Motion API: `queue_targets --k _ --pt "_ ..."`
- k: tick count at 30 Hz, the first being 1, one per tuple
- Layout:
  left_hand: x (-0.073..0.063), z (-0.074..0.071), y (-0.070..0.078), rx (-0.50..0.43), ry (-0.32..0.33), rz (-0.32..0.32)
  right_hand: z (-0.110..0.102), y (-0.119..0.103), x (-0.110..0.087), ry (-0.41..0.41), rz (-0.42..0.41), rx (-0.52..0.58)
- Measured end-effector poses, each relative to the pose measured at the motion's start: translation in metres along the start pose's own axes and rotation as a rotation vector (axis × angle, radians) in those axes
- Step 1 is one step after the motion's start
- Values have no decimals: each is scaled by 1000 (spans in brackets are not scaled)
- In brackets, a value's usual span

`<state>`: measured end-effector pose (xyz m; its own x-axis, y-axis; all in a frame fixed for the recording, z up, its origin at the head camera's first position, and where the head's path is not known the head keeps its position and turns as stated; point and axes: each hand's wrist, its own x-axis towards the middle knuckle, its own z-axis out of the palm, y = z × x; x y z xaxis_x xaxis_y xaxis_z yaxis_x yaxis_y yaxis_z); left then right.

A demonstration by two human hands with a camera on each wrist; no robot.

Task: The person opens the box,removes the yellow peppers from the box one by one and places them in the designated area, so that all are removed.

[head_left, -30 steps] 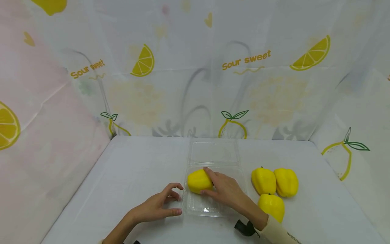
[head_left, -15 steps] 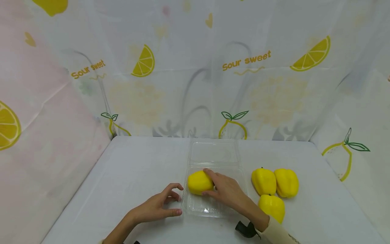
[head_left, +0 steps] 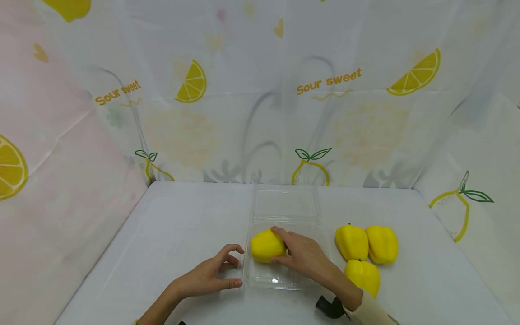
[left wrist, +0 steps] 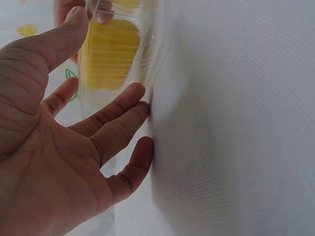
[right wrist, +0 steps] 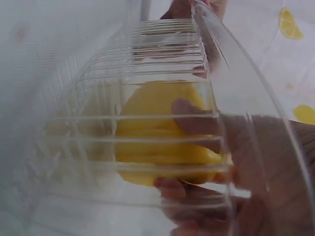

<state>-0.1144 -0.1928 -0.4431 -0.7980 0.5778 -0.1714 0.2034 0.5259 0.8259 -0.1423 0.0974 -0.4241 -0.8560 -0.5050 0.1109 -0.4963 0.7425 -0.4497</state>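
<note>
A yellow bell pepper (head_left: 266, 246) lies on its side in the left part of a clear plastic clamshell container (head_left: 280, 280). My right hand (head_left: 306, 255) holds it from the right, thumb and fingers on either side; the right wrist view shows this grip on the pepper (right wrist: 152, 135) through the ribbed wall. At the container's left edge is my left hand (head_left: 209, 273), fingers loosely bent and thumb apart, holding nothing. In the left wrist view, its fingertips (left wrist: 142, 109) are close to the container's outer wall; whether they touch it I cannot tell.
The container's lid (head_left: 286, 203) is folded back toward the rear of the white table (head_left: 195, 212). To the right, three more yellow bell peppers (head_left: 351, 241) sit grouped together. A black object (head_left: 330, 308) shows by my right wrist. Lemon-print cloth (head_left: 260, 113) surrounds the table.
The pepper has tilted slightly in my right hand and shifted a little toward the container's front. My left hand has stayed in place.
</note>
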Motion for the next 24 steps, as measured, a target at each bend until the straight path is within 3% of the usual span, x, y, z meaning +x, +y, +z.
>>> queue_targets --k 24 --pt "-1 0 0 -6 4 -4 -27 2 -18 -88 -19 53"
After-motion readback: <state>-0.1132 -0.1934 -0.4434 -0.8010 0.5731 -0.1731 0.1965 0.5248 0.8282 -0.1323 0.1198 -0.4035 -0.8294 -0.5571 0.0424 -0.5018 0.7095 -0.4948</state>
